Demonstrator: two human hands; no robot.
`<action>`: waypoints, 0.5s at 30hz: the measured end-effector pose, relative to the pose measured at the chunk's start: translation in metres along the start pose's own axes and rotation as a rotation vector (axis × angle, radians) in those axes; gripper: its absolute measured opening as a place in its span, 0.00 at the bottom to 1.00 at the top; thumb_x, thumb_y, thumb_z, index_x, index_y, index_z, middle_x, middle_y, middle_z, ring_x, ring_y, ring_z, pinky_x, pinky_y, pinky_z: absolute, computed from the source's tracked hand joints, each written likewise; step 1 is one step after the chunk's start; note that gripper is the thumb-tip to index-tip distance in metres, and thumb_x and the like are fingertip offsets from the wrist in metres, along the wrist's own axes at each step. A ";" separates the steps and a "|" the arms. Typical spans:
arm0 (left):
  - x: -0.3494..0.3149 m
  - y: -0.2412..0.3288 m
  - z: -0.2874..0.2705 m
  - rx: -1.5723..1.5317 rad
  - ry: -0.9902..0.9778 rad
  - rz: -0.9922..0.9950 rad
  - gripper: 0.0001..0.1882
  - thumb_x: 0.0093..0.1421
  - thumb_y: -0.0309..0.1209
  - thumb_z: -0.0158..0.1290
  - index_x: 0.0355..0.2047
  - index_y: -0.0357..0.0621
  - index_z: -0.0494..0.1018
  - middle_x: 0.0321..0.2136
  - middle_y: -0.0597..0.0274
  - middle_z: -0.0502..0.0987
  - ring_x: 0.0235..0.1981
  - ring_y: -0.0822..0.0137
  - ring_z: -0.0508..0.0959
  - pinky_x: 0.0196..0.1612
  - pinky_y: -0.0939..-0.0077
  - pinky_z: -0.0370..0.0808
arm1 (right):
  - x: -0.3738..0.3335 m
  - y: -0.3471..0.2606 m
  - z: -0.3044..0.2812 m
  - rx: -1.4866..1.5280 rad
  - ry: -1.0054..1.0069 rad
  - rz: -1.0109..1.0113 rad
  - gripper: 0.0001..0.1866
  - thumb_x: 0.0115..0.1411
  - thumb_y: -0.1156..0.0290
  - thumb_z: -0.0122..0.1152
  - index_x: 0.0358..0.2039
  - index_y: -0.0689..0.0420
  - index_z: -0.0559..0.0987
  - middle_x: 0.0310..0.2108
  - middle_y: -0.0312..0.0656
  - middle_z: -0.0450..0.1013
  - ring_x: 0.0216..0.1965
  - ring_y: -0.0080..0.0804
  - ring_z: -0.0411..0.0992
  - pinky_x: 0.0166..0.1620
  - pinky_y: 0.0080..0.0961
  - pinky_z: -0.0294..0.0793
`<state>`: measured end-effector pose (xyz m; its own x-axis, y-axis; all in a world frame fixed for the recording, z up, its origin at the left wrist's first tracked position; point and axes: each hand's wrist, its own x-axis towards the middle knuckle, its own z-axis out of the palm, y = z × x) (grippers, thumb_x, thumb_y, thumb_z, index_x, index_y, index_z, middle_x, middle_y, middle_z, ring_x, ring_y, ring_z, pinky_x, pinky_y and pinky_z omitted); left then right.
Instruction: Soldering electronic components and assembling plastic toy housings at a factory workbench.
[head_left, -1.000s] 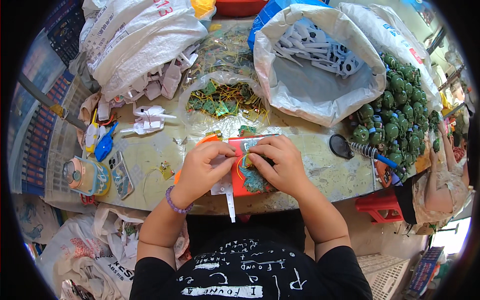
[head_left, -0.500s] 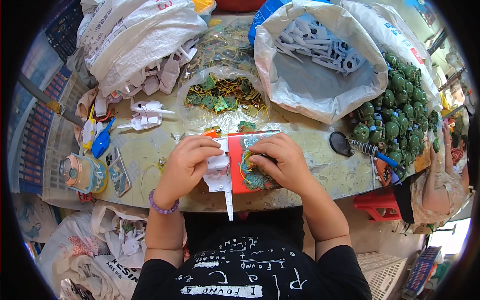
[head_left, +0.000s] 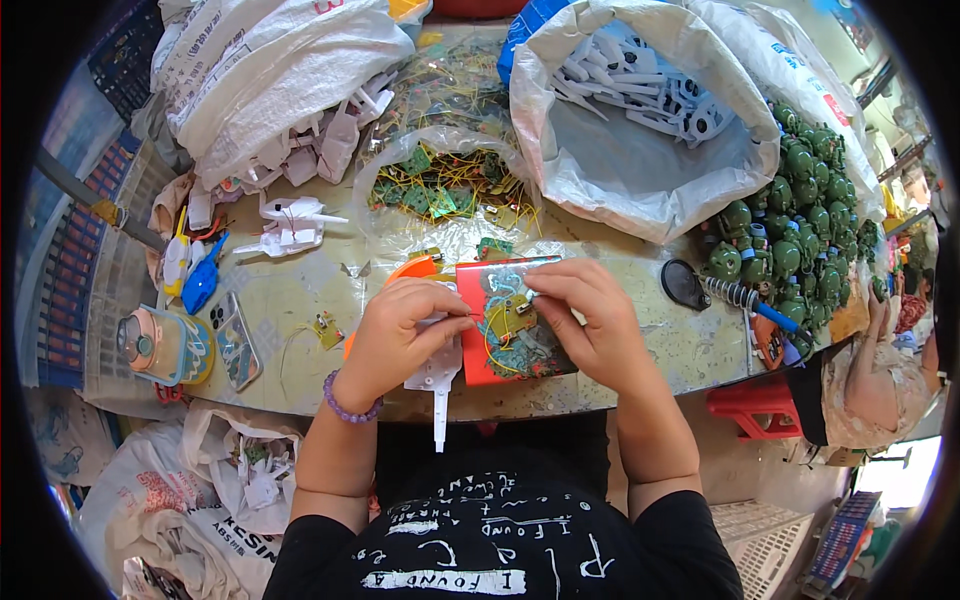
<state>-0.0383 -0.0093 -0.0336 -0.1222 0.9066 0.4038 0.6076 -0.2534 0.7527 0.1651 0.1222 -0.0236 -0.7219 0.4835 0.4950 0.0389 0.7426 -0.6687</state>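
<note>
Over the table, my left hand (head_left: pixel 418 318) has its thumb and fingers pinched together at the upper end of a white plastic shell (head_left: pixel 434 374); whatever the fingertips hold is too small to make out. The shell's narrow stem points toward me past the table edge. My right hand (head_left: pixel 592 325) is closed at the fingertips on a small circuit board (head_left: pixel 508 312) with a silver part and yellow wires. Below it lies a red flat box (head_left: pixel 474 366) with more boards and wires on top. An orange curved piece (head_left: pixel 412 268) shows behind my left hand.
A clear bag of wired circuit boards (head_left: pixel 440 190) lies ahead. A white sack (head_left: pixel 640 190) of white parts stands right of it, beside piled green parts (head_left: pixel 790 240). A blue-handled soldering iron stand (head_left: pixel 735 298), a drink bottle (head_left: pixel 165 345) and a phone (head_left: pixel 235 345) flank my hands.
My left hand has moved slightly right and its fingers have drawn to a pinch. My right hand has lifted a small board. The white shell has shifted slightly left and toward me.
</note>
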 end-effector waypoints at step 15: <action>-0.008 -0.010 0.011 -0.116 0.071 -0.075 0.05 0.53 0.18 0.59 0.30 0.36 0.76 0.30 0.61 0.77 0.31 0.73 0.78 0.33 0.82 0.75 | 0.000 -0.015 -0.008 -0.020 -0.249 -0.227 0.28 0.39 0.55 0.76 0.39 0.56 0.80 0.43 0.41 0.75 0.50 0.44 0.69 0.54 0.42 0.67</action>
<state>-0.0346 -0.0106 -0.0505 -0.2216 0.8992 0.3773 0.5004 -0.2273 0.8354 0.1705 0.1146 -0.0092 -0.8601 0.1782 0.4779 -0.1309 0.8286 -0.5444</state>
